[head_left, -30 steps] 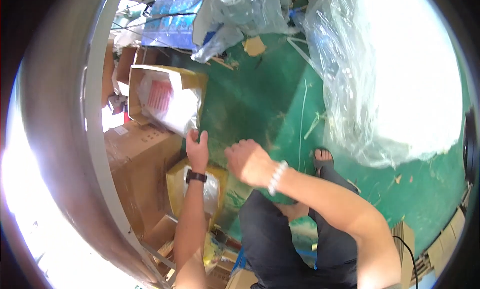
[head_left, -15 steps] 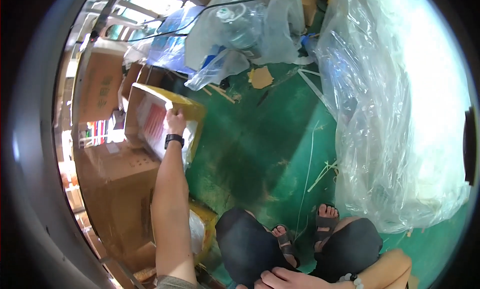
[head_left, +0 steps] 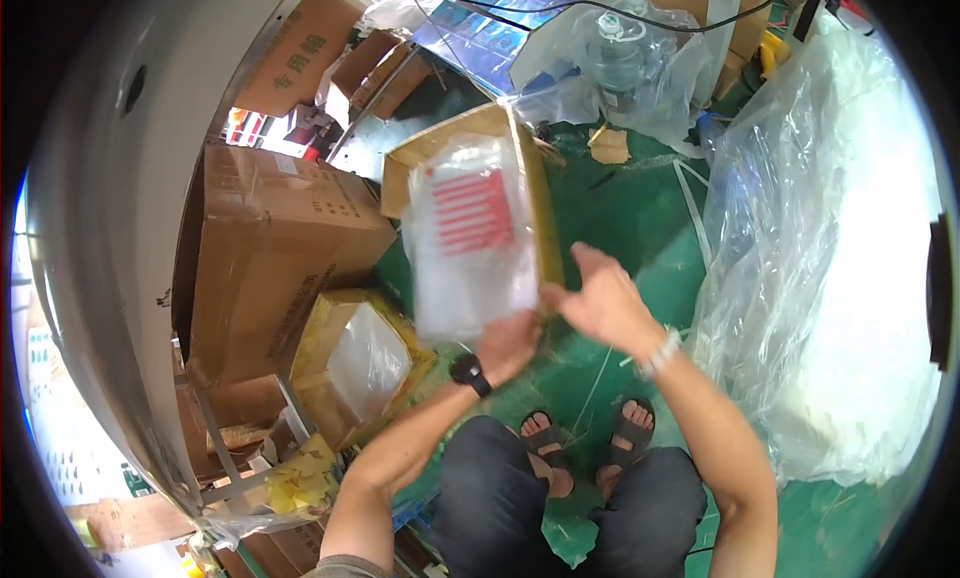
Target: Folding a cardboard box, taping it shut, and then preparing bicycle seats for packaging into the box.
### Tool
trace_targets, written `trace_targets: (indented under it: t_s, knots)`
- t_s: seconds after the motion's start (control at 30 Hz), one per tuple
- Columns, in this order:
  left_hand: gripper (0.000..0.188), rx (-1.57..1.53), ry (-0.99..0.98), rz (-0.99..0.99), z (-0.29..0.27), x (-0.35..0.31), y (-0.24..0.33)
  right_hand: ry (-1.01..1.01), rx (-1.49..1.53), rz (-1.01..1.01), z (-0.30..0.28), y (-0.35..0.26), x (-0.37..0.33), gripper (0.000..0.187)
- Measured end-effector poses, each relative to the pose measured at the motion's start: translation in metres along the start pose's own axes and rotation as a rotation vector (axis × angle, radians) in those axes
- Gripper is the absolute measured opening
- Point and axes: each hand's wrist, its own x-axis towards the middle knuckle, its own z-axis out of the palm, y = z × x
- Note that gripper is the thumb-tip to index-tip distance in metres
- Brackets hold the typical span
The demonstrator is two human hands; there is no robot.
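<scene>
A cardboard carton (head_left: 545, 193) edged with yellow tape stands tilted in front of me. In it lies a stack of clear plastic bags (head_left: 450, 298) with a red striped print. My left hand (head_left: 510, 343), wearing a black watch, is at the near right corner of the stack. Its fingers look curled but are smeared by motion, so their grip is unclear. Beside the carton's right edge, my right hand (head_left: 605, 293) is open, thumb and fingers apart, with a pale bead bracelet at the wrist. Whether its thumb touches the carton I cannot tell.
A large closed brown box (head_left: 275, 258) stands to the left. Nearer me is a second yellow-taped carton (head_left: 325, 378) holding clear plastic. Along the right runs a big plastic-wrapped white bundle (head_left: 840, 278). Wrapped water bottles (head_left: 615, 63) stand at the back on the green floor (head_left: 620, 208).
My left hand has left the carton's far right edge for the near end of the bags. My right hand has risen from my lap to the carton. The view has shifted left.
</scene>
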Motion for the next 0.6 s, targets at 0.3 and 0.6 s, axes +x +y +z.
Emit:
trace_targets:
  t_s: [0.3,0.6]
  knots:
    - [0.052,0.034,0.729,-0.124,-0.058,0.011,-0.045,0.042,-0.088,0.598,0.064,0.133,-0.105,0.053]
    - [0.046,0.035,0.104,-0.441,-0.068,0.075,-0.116,0.118,-0.201,0.594,0.08,0.125,-0.125,0.044]
